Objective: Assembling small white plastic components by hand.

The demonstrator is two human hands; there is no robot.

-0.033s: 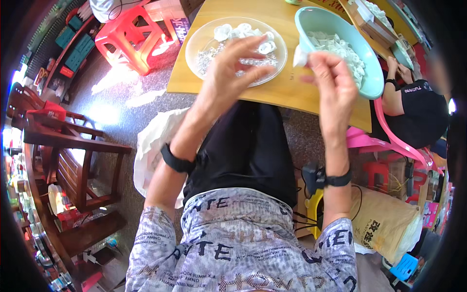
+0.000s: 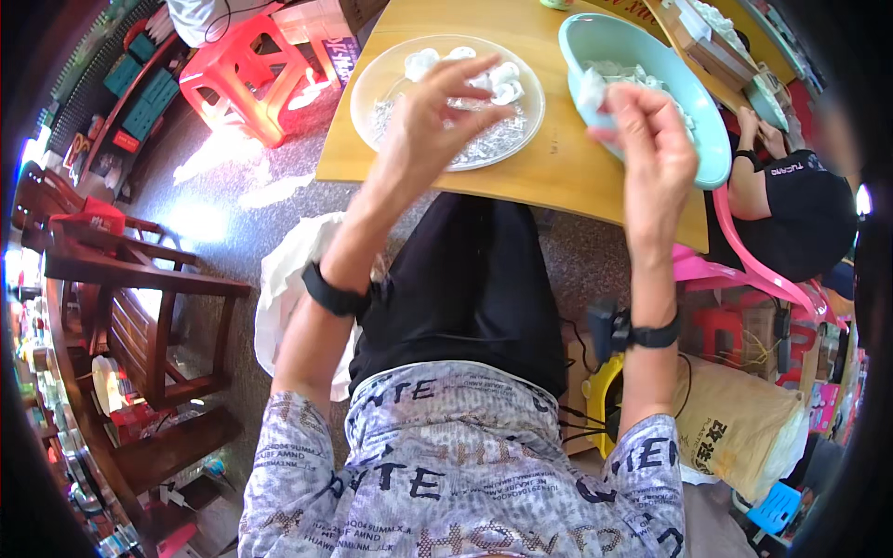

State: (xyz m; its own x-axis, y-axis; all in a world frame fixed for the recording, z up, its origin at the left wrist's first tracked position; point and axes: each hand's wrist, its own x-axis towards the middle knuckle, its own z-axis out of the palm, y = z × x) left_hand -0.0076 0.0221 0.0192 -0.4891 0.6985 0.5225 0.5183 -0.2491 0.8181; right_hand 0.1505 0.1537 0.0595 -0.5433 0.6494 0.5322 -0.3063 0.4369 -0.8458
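Note:
My left hand (image 2: 430, 119) is over the near part of a shallow round clear tray (image 2: 361, 93). Its thumb and fingers are spread apart, with nothing seen between them. White round pieces (image 2: 420, 63) lie at the tray's far side, and small clear plastic pieces (image 2: 493, 145) cover its near side. My right hand (image 2: 654, 139) pinches a small white piece (image 2: 592, 91) at the fingertips, blurred by motion. That hand is above the near left rim of a light turquoise oval basin (image 2: 714, 153), which holds many white and translucent pieces (image 2: 642, 76).
The wooden table (image 2: 553, 139) ends just beyond my lap. A person in a black top (image 2: 791, 209) sits at the right by a pink chair (image 2: 744, 270). A red stool (image 2: 244, 79) stands at the far left, and a dark wooden chair (image 2: 139, 279) nearer left.
My right hand has moved slightly right with the white piece, now over the basin's rim. My left hand has shifted a little left, its fingers still spread.

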